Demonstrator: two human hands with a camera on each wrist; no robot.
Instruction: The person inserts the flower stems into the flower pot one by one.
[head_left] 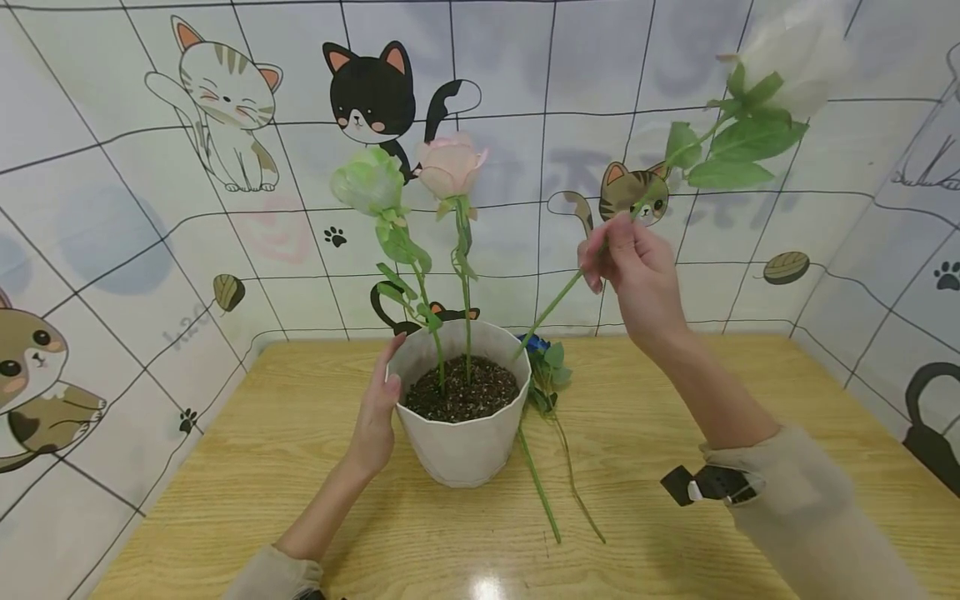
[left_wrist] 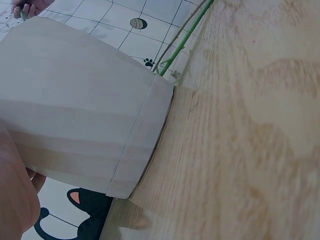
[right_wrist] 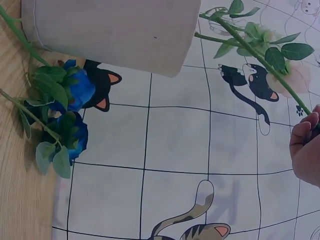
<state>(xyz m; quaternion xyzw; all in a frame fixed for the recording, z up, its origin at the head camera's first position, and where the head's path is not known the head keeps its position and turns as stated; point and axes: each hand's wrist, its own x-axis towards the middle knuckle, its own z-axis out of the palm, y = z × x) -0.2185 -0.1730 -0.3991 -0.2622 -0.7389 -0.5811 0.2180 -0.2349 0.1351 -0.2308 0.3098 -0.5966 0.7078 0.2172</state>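
Note:
A white flower pot holding dark soil stands on the table. Upright in the soil are a green rose and a pink rose. My left hand grips the pot's left side, thumb near the rim; in the left wrist view the pot hides part of its fingers. Up at the right, my right hand pinches the stem of a white rose. This stem slants down to the left, its lower end just inside the pot's right rim; whether it touches soil I cannot tell.
Two blue roses lie on the wooden table behind and right of the pot, their stems pointing toward the front. A tiled-pattern sheet with cartoon cats rises behind the table and along both sides.

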